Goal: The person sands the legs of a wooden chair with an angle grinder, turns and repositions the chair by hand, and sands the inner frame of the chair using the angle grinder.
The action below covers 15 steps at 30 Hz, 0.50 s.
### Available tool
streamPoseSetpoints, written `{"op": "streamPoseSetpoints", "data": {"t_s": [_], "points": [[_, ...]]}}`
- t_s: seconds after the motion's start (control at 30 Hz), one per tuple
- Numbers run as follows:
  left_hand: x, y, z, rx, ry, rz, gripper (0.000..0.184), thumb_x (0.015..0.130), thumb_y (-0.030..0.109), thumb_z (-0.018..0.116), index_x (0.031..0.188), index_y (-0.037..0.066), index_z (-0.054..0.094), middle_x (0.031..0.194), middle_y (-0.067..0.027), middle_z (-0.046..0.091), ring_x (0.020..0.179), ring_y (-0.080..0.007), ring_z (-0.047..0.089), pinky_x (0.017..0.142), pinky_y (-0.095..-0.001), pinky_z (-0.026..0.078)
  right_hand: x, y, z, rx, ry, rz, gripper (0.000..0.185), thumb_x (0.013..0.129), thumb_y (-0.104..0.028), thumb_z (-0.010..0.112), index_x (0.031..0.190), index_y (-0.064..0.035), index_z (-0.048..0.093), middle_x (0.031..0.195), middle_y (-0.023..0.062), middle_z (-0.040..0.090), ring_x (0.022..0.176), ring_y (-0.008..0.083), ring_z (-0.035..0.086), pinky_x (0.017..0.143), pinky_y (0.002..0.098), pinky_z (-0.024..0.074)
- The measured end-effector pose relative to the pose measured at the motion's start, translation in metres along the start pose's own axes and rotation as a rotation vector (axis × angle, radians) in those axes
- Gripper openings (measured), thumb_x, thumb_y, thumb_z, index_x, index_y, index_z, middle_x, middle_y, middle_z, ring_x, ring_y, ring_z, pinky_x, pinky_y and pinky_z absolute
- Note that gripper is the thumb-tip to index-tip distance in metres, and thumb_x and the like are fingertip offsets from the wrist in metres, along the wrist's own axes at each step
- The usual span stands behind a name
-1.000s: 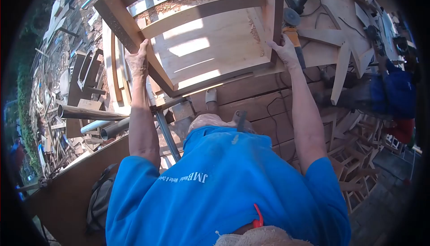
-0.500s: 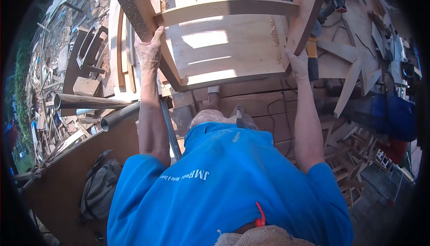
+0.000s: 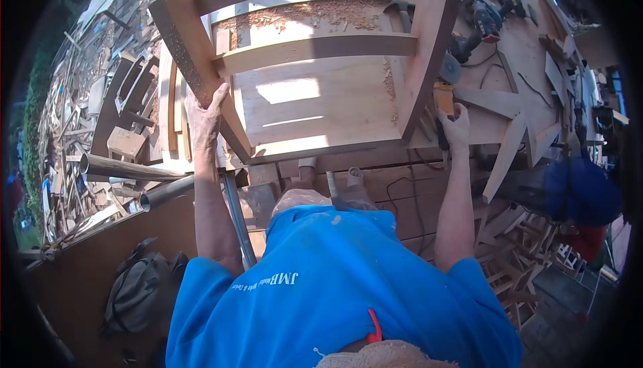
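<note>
A wooden frame (image 3: 318,54) with two thick side posts and curved cross rails stands on the workbench in front of me. My left hand (image 3: 205,119) is closed around its left post (image 3: 182,45), near the lower end. Beside the right post (image 3: 434,50), my right hand (image 3: 457,128) has its fingers curled round the body of a yellow and black angle grinder (image 3: 443,97). The hand hides part of the grinder's body. The grinder's disc (image 3: 449,70) points away from me.
A hammer (image 3: 400,9) and wood shavings (image 3: 308,16) lie behind the frame. More power tools (image 3: 483,20) with cords sit at the back right, near angled wooden pieces (image 3: 506,150). Metal pipes (image 3: 164,192) jut out on the left. Another person in blue (image 3: 583,190) is at the right.
My right hand has let go of the frame's right post and moved to the angle grinder. My left hand stays on the left post. The whole view has shifted.
</note>
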<state>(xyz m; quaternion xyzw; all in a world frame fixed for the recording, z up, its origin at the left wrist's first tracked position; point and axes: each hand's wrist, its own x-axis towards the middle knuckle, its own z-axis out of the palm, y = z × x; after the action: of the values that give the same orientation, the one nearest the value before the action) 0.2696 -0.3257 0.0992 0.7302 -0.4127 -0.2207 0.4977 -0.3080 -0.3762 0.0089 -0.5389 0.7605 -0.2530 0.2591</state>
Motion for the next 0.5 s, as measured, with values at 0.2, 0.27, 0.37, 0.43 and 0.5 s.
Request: {"op": "streamPoseSetpoints", "data": {"t_s": [0.2, 0.27, 0.37, 0.43, 0.5], "points": [[-0.13, -0.01, -0.002, -0.017, 0.151, -0.134, 0.042, 0.091, 0.022, 0.082, 0.122, 0.002, 0.062, 0.108, -0.0077, 0.062, 0.091, -0.0139, 0.062, 0.077, -0.0288, 0.053, 0.014, 0.026, 0.019, -0.274, 0.093, -0.081, 0.084, 0.079, -0.032, 0.085, 0.143, 0.0018, 0.044, 0.131, 0.0283, 0.061, 0.123, 0.0447, 0.06, 0.102, 0.0487, 0.0495], [-0.178, -0.007, 0.013, -0.154, 0.01, -0.246, 0.025, 0.093, 0.017, 0.079, 0.111, 0.004, 0.068, 0.091, -0.0012, 0.069, 0.084, -0.0083, 0.065, 0.074, -0.0232, 0.051, 0.011, 0.02, 0.014, -0.22, -0.034, 0.017, 0.086, 0.078, -0.034, 0.084, 0.143, 0.0001, 0.041, 0.129, 0.0302, 0.06, 0.123, 0.0467, 0.06, 0.102, 0.0513, 0.0487], [-0.233, -0.01, 0.043, -0.195, -0.195, -0.295, 0.02, 0.095, 0.019, 0.078, 0.109, 0.008, 0.071, 0.095, -0.0007, 0.072, 0.082, -0.007, 0.068, 0.07, -0.0219, 0.053, 0.018, 0.031, 0.008, -0.173, -0.103, 0.003, 0.081, 0.077, -0.034, 0.084, 0.138, -0.0004, 0.043, 0.114, 0.0304, 0.066, 0.116, 0.0496, 0.063, 0.099, 0.0543, 0.0498], [-0.258, -0.008, 0.067, -0.238, -0.373, -0.318, 0.022, 0.095, 0.02, 0.078, 0.11, 0.006, 0.072, 0.097, -0.0025, 0.074, 0.085, -0.0094, 0.069, 0.076, -0.0247, 0.055, 0.035, 0.065, 0.024, -0.233, -0.019, -0.097, 0.069, 0.078, -0.028, 0.084, 0.129, 0.0005, 0.048, 0.1, 0.0235, 0.07, 0.099, 0.0428, 0.071, 0.086, 0.0501, 0.056], [-0.274, 0.008, 0.082, -0.118, -0.531, -0.3, 0.028, 0.095, 0.023, 0.078, 0.114, 0.004, 0.072, 0.101, -0.0047, 0.075, 0.089, -0.0123, 0.07, 0.081, -0.0282, 0.057, 0.031, 0.058, 0.009, 0.205, -0.198, -0.036, 0.053, 0.08, -0.02, 0.082, 0.119, 0.0005, 0.053, 0.094, 0.0158, 0.069, 0.082, 0.0287, 0.074, 0.069, 0.0404, 0.0587]]}}
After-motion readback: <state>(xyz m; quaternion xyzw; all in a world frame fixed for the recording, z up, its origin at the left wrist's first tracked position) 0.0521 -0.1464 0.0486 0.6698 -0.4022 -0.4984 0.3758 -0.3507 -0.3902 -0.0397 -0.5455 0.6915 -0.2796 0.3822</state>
